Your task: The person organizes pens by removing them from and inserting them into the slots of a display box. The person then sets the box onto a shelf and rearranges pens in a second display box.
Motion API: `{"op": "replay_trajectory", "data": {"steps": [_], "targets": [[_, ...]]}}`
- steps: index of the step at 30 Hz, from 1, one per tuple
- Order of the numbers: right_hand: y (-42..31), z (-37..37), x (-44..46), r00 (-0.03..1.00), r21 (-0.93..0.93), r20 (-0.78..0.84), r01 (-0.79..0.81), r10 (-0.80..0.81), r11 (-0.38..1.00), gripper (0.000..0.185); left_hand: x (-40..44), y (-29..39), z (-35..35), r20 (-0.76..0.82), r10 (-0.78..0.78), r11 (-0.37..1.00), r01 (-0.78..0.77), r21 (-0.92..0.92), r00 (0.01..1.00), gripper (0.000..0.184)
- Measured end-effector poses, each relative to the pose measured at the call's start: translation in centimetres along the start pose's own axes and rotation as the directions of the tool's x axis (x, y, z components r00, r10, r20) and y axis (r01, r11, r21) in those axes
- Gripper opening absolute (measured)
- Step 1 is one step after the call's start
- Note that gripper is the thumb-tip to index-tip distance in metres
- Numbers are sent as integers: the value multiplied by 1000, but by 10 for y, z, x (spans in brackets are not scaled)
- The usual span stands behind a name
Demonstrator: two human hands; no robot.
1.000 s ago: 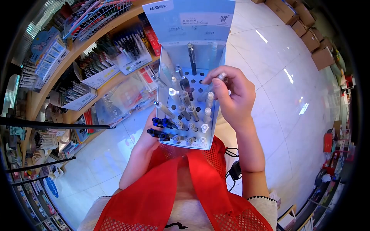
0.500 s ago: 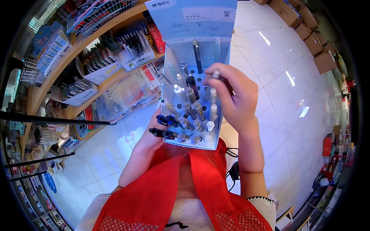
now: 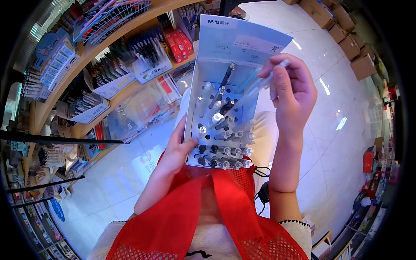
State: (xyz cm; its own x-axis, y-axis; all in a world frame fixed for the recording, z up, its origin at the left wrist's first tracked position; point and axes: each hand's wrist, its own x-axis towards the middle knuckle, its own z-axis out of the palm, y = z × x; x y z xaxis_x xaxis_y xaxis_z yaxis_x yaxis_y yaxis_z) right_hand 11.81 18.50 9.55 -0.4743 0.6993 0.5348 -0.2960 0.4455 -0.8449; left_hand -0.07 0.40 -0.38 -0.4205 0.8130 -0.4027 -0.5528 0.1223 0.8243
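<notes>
A pale blue display box [image 3: 226, 73] with a raised printed back panel stands tilted in front of my chest. Along its left side, near the front, my left hand [image 3: 174, 152] grips the box with the thumb at the rim. My right hand [image 3: 295, 89] pinches a clear, whitish mechanical pencil [image 3: 265, 81] above the box's right side. That pencil slants down to the left and is smeared by motion; whether its tip is still in a hole I cannot tell. Several other pencils, dark [image 3: 227, 74] and white [image 3: 215, 119], stand in the box's round holes.
On the left, a wooden shelf [image 3: 102, 48] carries pen boxes, a wire basket [image 3: 115, 21] and red boxes [image 3: 177, 44]. Cardboard boxes [image 3: 350, 46] line the far right above a pale tiled floor [image 3: 323, 143]. A thin black bar [image 3: 60, 138] crosses the left.
My right hand has moved right and slightly up, pulling the whitish pencil upward at a slant. The box has shifted right and tilted, and my left thumb now shows at its edge.
</notes>
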Motion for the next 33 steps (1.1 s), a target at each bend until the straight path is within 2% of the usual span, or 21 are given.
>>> {"op": "replay_trajectory", "data": {"steps": [2, 3, 6, 9, 12, 16, 18, 22, 28, 31, 33], "targets": [[-4, -5, -1, 998, -55, -55, 5, -8, 998, 21, 1, -4, -5, 27, 21, 999, -20, -29, 999, 68], [-9, -11, -4, 998, -82, -39, -50, 47, 995, 24, -1, -4, -6, 28, 24, 999, -22, -48, 999, 68], [-14, -17, -12, 991, -6, -10, -131, 131, 991, 25, 1, -9, -8, -22, 14, 997, -16, -77, 1000, 66], [-23, -11, -21, 986, 67, -63, -151, 156, 986, 25, 3, -8, -12, -41, 37, 996, -40, -76, 998, 63], [-25, -18, -28, 995, -85, 53, -77, 81, 993, 22, 4, -10, -13, -13, 140, 987, -141, -75, 990, 64], [-31, -15, -34, 994, -38, 50, -95, 96, 995, 16, 0, -9, -10, 2, 217, 976, -217, -8, 976, 67], [-30, -9, -37, 991, -96, 48, -118, 123, 988, 17, -2, -11, -9, -32, 245, 969, -243, 47, 969, 69], [-22, -5, -37, 994, -147, 76, -72, 84, 986, 17, -5, -7, -4, -31, 244, 969, -243, 48, 969, 71], [-15, -3, -35, 997, -127, 41, -54, 60, 990, 17, -3, -9, -6, -21, 217, 976, -217, 11, 976, 69], [-13, -2, -35, 990, -96, 20, -134, 137, 986, 18, -2, -9, -8, 22, 229, 973, -228, -21, 973, 67], [-8, -1, -36, 992, -192, 82, -78, 95, 978, 20, -3, -9, -7, 9, 226, 974, -225, -24, 974, 66]]}}
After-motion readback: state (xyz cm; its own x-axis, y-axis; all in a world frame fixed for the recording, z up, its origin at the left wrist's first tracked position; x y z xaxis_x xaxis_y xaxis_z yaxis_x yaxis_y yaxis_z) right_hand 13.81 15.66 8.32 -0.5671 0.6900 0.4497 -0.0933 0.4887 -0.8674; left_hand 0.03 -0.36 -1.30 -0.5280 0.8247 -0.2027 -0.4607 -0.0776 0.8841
